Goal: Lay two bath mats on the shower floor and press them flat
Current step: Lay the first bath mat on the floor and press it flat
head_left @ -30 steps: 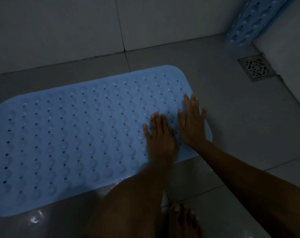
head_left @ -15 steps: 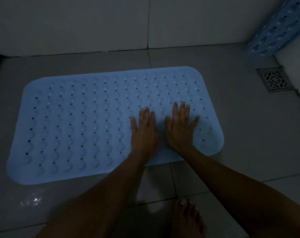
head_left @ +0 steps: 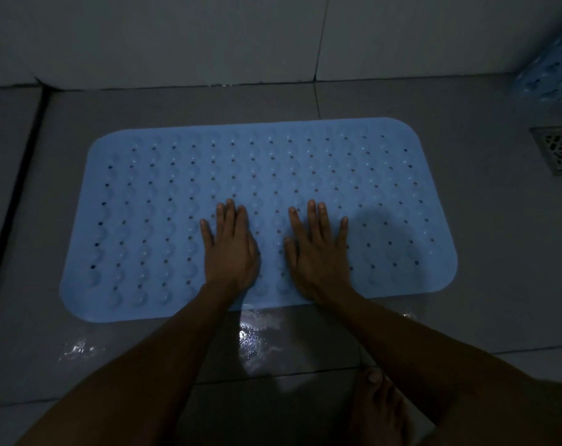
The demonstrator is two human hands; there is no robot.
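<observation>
Both hands have slid left from the mat's right end toward its middle, so the pressing is working across. Left hand (head_left: 231, 249) and right hand (head_left: 318, 252) lie flat, fingers straight, slightly apart on one blue mat (head_left: 150, 226) on the floor; a second mat (head_left: 550, 75) leans far right, still unlaid.

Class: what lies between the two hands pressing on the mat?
Only bare mat, in the head view, between the left hand and right hand.
</observation>
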